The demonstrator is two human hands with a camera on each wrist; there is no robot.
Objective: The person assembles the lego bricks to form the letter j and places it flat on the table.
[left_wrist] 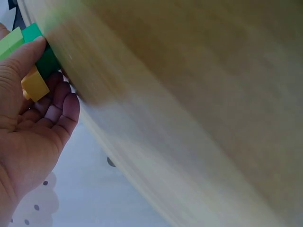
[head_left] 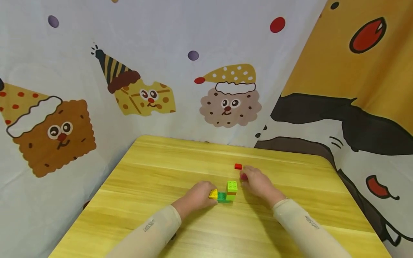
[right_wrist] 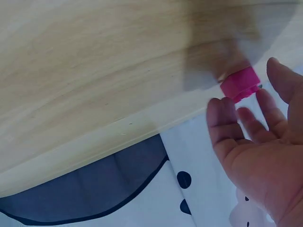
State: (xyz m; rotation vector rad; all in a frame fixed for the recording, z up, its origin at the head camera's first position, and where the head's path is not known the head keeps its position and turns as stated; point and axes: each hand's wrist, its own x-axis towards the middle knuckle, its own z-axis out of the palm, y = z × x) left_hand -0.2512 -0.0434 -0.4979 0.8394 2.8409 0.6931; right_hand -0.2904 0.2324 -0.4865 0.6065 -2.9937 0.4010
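My left hand holds the left end of a small toy-brick build, with its thumb on the green brick and its fingers curled by the yellow brick. At the build's right end rises a short stack topped by a lime-green brick, with an orange layer below. Farther right, my right hand is at a pink brick. Its fingertips are close to the brick, while the thumb stands apart; whether they touch is unclear. Just beyond lies a red brick.
The bricks are on a wooden table whose far edge meets a printed cloth backdrop. A patterned curtain hangs along the right side. A small dark thing shows partly beside the left forearm.
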